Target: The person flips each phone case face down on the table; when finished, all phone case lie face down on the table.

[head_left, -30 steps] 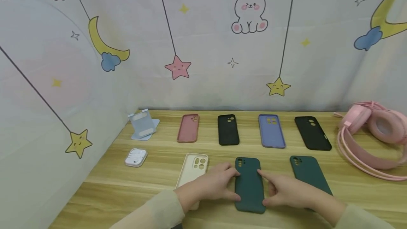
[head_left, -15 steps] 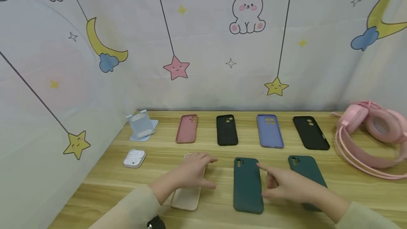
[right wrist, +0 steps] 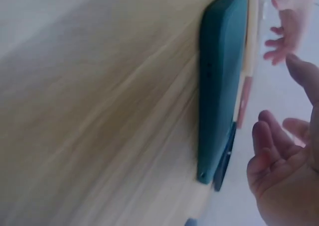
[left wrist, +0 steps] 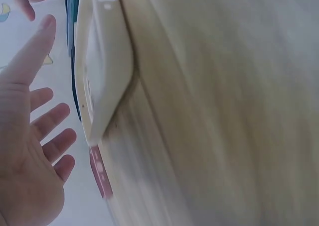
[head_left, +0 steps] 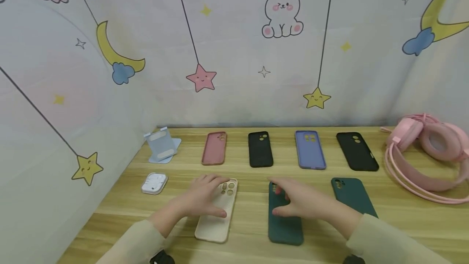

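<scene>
A cream phone case (head_left: pixel 212 230) lies on the wooden table with its camera cutouts at the far end. Over it hovers my left hand (head_left: pixel 199 199), thumb and fingers spread; the left wrist view shows a gap between hand (left wrist: pixel 30 151) and case (left wrist: pixel 112 56). To its right lies a dark green phone case (head_left: pixel 286 232), partly covered by my right hand (head_left: pixel 304 201). In the right wrist view that hand (right wrist: pixel 286 173) is apart from the green case (right wrist: pixel 219 91), its fingers loosely bent around nothing. Another dark green case (head_left: pixel 353 196) is partly behind the right forearm.
Along the back are a pink case (head_left: pixel 214 148), a black case (head_left: pixel 260 149), a purple case (head_left: pixel 310 150) and another black case (head_left: pixel 357 151). Pink headphones (head_left: pixel 425 154) lie at right. A light-blue stand (head_left: pixel 162 145) and boxed white earphones (head_left: pixel 154 183) are at left.
Both hands have come off the middle green case. My left hand moved left over the cream case; my right hand shifted left and up above the green one.
</scene>
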The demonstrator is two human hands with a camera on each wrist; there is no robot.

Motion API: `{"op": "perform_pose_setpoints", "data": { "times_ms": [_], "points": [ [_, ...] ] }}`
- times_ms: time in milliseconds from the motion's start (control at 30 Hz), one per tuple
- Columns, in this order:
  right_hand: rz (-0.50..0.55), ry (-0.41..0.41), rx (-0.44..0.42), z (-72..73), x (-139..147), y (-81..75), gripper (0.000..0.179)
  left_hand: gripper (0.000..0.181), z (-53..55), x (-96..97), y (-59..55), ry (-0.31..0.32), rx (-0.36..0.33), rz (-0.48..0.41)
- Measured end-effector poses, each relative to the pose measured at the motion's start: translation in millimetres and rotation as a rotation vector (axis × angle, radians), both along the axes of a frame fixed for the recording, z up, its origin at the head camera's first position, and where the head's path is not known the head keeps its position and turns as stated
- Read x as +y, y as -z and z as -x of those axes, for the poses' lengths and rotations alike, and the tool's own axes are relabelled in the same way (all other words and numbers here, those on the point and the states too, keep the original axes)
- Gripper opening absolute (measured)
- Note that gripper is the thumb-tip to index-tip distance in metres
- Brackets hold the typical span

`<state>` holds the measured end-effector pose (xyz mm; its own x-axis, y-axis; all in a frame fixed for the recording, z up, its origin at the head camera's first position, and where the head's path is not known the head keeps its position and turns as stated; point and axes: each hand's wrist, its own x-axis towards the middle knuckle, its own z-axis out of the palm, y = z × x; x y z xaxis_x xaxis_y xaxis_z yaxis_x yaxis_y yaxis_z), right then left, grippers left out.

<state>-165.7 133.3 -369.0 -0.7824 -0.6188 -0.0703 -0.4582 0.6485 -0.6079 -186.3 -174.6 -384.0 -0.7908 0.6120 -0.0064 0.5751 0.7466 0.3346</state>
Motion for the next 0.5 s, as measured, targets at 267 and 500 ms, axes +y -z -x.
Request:
{"op": "perform_pose_setpoints", "data": {
  "times_ms": [267, 500],
  "points": [
    [-0.053, -0.017, 0.041, 7.6, -26, -2.5, 0.082, 0.088, -2.6, -27.9, 0.4, -0.067, 0.004, -0.026],
    [-0.099, -0.036, 0.128, 8.4, -47, 12.2, 0.079, 0.09, -4.7, -47.7, 7.1, -0.065, -0.003, -0.019]
  ]
}}
